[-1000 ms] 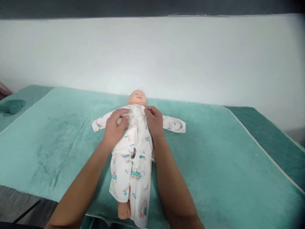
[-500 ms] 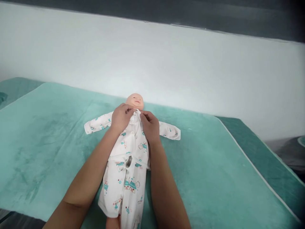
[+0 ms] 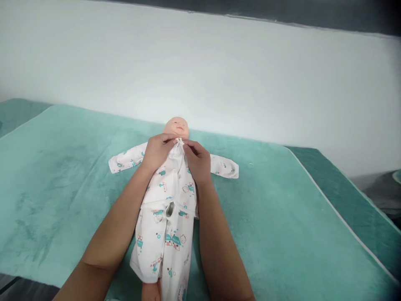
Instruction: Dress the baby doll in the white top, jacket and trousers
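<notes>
A baby doll point(image 3: 176, 125) lies on its back, head at the far side. It wears a white printed baby shirt point(image 3: 169, 179) with sleeves spread to both sides, and matching trousers point(image 3: 177, 238) with an opening at the crotch. My left hand point(image 3: 159, 149) pinches the shirt's collar edge on the left, just under the doll's chin. On the other side of the neckline, my right hand point(image 3: 197, 159) grips the collar edge with thumb and fingers. The two hands almost meet at the neck; any fastener between the fingertips is hidden. One bare foot shows below the left trouser leg.
A green plush cover point(image 3: 275, 225) lies under the doll, with a darker green cover point(image 3: 338, 184) beyond its right edge. A white wall point(image 3: 200, 67) rises right behind the doll's head. A dark grey object point(image 3: 380, 194) sits at the far right.
The view has tilted slightly, so the doll appears a little higher. Both hands stay at the collar, with small finger shifts bringing its edges together.
</notes>
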Demonstrator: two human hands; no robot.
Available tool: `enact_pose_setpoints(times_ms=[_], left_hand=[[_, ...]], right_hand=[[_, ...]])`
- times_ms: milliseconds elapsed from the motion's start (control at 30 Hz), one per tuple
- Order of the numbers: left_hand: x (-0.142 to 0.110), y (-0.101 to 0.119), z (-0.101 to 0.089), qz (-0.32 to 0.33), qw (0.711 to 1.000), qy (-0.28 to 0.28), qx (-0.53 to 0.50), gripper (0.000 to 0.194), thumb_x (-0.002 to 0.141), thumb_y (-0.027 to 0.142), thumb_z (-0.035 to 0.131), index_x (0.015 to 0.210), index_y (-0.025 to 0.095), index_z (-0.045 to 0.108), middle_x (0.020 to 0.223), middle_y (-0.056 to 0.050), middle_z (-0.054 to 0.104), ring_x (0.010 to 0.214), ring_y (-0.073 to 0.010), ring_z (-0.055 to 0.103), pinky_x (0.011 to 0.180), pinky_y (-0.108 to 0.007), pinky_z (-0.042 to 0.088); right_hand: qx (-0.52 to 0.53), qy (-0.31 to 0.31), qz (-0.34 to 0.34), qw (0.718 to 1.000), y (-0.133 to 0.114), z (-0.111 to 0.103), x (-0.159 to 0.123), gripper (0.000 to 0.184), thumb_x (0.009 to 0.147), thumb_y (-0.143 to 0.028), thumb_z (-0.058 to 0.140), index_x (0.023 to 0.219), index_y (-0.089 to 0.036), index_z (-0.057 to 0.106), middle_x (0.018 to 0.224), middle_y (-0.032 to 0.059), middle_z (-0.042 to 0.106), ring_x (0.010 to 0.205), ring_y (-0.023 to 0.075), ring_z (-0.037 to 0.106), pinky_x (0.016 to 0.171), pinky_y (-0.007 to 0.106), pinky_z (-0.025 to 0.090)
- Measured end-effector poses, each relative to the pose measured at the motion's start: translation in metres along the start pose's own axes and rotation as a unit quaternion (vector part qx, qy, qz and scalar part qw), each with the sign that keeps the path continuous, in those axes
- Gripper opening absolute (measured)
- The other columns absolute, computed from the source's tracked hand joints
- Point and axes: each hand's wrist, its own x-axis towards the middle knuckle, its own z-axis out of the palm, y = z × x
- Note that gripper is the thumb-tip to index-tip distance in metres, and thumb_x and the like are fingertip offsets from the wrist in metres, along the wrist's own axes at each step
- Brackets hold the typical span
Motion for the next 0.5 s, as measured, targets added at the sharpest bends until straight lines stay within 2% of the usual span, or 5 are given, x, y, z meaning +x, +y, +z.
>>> enact_pose_setpoints(times_ms=[200, 500], left_hand=[[0.0011, -0.0022, -0.0008, -0.012, 1.000, -0.009, 0.012, 0.022, 0.085, 0.024, 0.065, 0.102, 0.021, 0.080, 0.101, -0.003, 0.079, 0.094, -0.0185, 0.071, 0.090, -0.030, 0.052], [0.0019, -0.0040, -0.0014, -0.027, 1.000, -0.009, -0.007, 0.020, 0.086, 0.029, 0.065, 0.097, 0.020, 0.080, 0.105, -0.004, 0.080, 0.100, -0.0207, 0.072, 0.091, -0.031, 0.053]], right_hand=[[-0.017, -0.001, 0.000, 1.000, 0.0022, -0.0002, 0.0009, 0.020, 0.086, -0.035, 0.064, 0.095, -0.024, 0.078, 0.110, 0.0024, 0.078, 0.107, 0.0217, 0.069, 0.100, 0.037, 0.052], [-0.018, -0.022, -0.013, 1.000, -0.0007, -0.0007, -0.0003, 0.018, 0.087, -0.034, 0.064, 0.093, -0.025, 0.078, 0.115, 0.0020, 0.076, 0.113, 0.0209, 0.067, 0.104, 0.038, 0.050]])
